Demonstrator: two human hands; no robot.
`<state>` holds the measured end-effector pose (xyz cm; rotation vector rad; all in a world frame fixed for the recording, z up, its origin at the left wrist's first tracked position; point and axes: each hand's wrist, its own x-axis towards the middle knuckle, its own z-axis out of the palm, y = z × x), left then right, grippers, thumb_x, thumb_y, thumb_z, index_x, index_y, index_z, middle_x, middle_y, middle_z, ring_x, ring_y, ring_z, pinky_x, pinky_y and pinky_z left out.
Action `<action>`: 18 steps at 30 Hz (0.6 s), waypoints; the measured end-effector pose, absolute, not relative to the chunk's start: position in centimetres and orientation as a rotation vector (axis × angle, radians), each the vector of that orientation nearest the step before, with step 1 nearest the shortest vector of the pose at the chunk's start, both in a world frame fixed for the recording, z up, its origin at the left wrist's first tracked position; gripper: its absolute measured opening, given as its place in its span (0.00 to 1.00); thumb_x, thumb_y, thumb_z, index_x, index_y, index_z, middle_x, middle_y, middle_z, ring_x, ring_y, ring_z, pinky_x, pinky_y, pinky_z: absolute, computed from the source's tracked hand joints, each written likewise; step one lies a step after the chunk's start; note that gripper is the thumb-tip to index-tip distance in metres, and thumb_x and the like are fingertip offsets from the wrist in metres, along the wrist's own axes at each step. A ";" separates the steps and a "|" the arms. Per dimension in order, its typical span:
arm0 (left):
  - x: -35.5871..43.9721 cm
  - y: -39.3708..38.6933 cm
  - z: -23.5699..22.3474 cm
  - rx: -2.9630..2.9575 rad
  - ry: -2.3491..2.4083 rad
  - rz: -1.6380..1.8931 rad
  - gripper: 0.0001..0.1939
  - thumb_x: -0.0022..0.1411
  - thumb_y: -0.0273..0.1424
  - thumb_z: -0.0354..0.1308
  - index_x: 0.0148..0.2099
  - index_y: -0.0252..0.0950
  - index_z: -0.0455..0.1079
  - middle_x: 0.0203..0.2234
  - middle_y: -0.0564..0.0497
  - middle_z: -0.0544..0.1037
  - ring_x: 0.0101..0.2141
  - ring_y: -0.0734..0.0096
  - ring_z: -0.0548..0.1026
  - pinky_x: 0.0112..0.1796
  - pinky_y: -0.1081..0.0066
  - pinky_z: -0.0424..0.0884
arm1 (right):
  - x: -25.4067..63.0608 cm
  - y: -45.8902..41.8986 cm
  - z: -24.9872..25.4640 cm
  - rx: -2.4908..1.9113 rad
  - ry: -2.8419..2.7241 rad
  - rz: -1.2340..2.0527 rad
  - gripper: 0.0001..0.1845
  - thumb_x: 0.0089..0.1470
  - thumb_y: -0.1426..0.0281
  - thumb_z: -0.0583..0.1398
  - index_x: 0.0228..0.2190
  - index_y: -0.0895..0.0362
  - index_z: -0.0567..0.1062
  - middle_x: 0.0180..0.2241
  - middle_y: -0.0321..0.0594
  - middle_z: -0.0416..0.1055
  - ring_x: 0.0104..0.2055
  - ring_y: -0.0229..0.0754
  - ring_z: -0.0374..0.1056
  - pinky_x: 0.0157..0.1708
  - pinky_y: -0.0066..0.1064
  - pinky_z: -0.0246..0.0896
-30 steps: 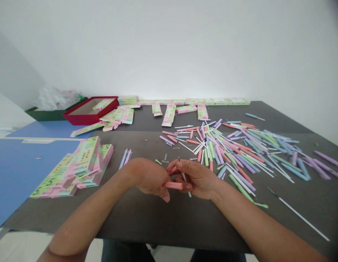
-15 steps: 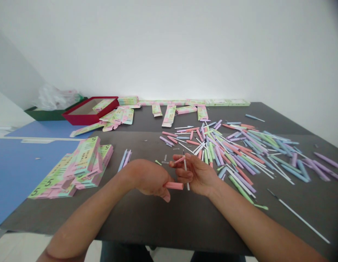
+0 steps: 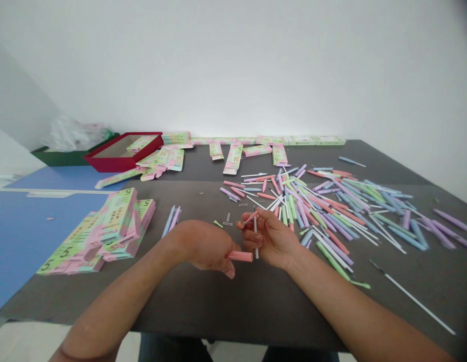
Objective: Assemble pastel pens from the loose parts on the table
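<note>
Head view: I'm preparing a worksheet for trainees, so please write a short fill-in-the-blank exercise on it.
From the left hand, a pink tube points toward the person's ____ hand.
The right hand holds a thin stick, mostly ____ in colour.
The open box beside the green box is ____.
The black digit on the stacked cartons is ____.

Missing words: right; white; red; 5.

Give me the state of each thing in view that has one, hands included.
Left hand: closed on coral tube
Coral tube: gripped, one end showing
Right hand: closed on white stick
White stick: held, not touching coral tube
Red tray: open, cartons inside
Plastic bag: crumpled, in green tray
Left carton stack: piled unevenly
Colored tubes: heaped loosely
</note>
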<state>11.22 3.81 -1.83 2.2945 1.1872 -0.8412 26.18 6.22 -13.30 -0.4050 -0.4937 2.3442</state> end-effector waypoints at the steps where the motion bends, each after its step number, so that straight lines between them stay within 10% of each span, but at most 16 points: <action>1: 11.2 3.8 -1.8 2.296 1.182 -0.846 0.12 0.58 0.41 0.56 0.36 0.38 0.74 0.21 0.53 0.74 0.20 0.72 0.68 0.18 0.74 0.51 | 26.2 6.3 -13.3 -0.425 -0.495 2.336 0.13 0.53 0.63 0.57 0.30 0.61 0.74 0.28 0.40 0.69 0.18 0.27 0.47 0.18 0.21 0.43; 18: 11.3 3.7 -2.2 2.315 1.172 -0.875 0.14 0.58 0.40 0.56 0.43 0.39 0.73 0.24 0.52 0.77 0.23 0.68 0.72 0.19 0.74 0.52 | 26.3 7.2 -14.4 -0.639 -0.435 2.321 0.15 0.55 0.58 0.57 0.29 0.58 0.68 0.23 0.35 0.65 0.16 0.28 0.50 0.17 0.21 0.45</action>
